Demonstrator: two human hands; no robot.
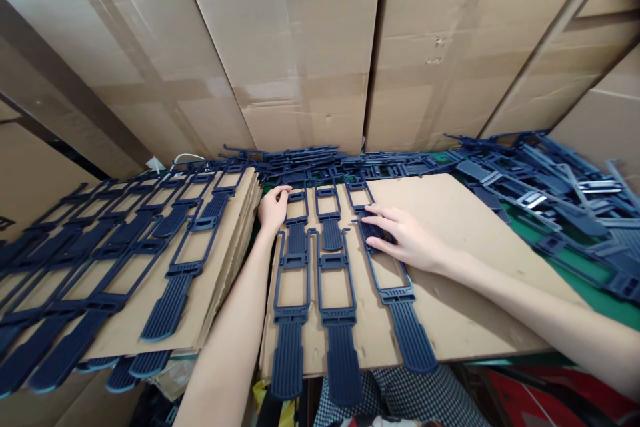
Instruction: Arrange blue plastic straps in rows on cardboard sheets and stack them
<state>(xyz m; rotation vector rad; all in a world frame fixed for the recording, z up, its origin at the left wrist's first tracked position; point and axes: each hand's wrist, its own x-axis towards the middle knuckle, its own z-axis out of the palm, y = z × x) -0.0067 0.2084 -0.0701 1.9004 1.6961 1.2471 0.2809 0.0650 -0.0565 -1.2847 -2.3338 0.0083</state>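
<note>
Dark blue plastic bracket-like pieces, each with an open rectangular frame and a ribbed tongue, lie in columns on a cardboard sheet (470, 240). My right hand (407, 237) rests its spread fingertips on the upper part of the rightmost front piece (410, 333), which lies slightly slanted. Left of it are a middle front piece (343, 360) and a left front piece (289, 353). Behind them, a second row overlaps their upper ends. My left hand (274, 210) is curled beside the back-left piece (297, 207); its fingertips are partly hidden, so what they hold cannot be made out.
On the left, a stack of cardboard sheets (237, 253) bears more pieces in overlapping rows. Loose pieces lie heaped along the back (300, 163) and at right (550, 193) on a green surface (565, 280). Tall cardboard boxes (310, 47) stand behind.
</note>
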